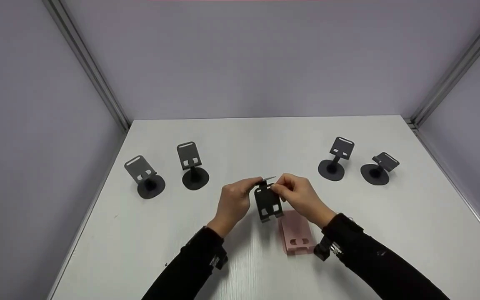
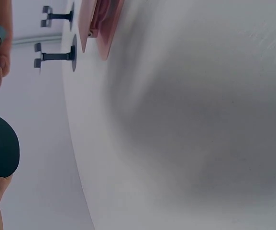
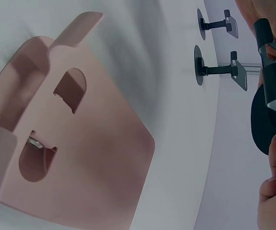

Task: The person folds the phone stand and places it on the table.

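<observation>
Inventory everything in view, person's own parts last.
White flat tabletop: one, white, beneath stands
Black slotted-plate stand: one, black, held above tabletop
Pink folded slotted stand: one, pink, on tabletop, right of centre
Dark grey disc-based stands: four, dark grey, two left, two right
Pale grey flat wall panels: three, pale grey, left, back, right
Grey metal corner posts: two, grey, back corners
Black wrist-worn cameras: two, black, one per wrist
Black sleeves: two, black, on forearms
Left hand: one, bare, black stand's left
Right hand: one, bare, its right

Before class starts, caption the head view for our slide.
Left hand and right hand hold a dark stand above a white table, near a pink stand.
</observation>
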Action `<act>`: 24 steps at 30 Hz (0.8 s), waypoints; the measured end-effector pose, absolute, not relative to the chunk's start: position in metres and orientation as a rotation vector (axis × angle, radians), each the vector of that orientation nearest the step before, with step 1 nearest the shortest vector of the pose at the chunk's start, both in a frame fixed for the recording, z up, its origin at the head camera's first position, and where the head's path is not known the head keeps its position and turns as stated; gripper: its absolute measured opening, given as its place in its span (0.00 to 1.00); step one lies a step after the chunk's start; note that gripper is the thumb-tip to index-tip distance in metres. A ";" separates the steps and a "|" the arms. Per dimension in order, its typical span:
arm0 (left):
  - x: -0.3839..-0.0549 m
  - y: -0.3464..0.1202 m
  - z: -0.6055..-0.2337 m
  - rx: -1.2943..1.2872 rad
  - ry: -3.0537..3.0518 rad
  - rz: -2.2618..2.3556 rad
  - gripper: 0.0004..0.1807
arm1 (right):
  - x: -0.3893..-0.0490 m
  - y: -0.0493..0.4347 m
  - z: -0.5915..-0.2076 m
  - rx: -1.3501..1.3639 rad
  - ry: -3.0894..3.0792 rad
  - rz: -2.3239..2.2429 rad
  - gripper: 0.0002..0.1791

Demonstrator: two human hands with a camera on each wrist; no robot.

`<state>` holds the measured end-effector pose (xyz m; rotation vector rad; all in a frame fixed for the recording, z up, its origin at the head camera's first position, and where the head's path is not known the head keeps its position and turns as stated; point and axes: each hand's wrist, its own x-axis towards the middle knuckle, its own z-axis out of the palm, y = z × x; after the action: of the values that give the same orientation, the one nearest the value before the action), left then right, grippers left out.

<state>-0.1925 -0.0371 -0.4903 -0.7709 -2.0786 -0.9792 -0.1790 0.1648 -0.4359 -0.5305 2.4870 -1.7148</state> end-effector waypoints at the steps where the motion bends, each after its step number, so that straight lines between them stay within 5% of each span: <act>1: -0.192 -0.037 -0.490 -0.771 -2.079 -0.973 0.14 | -0.181 0.166 -0.439 -0.528 2.487 -1.713 0.10; 24: -0.193 -0.038 -0.494 -0.786 -2.126 -0.956 0.15 | -0.196 0.170 -0.464 -0.463 2.426 -1.737 0.13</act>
<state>-0.1929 -0.0379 -0.4941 -0.7858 -2.1260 -0.9555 -0.1964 0.1702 -0.4638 -0.4626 2.4256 -1.7372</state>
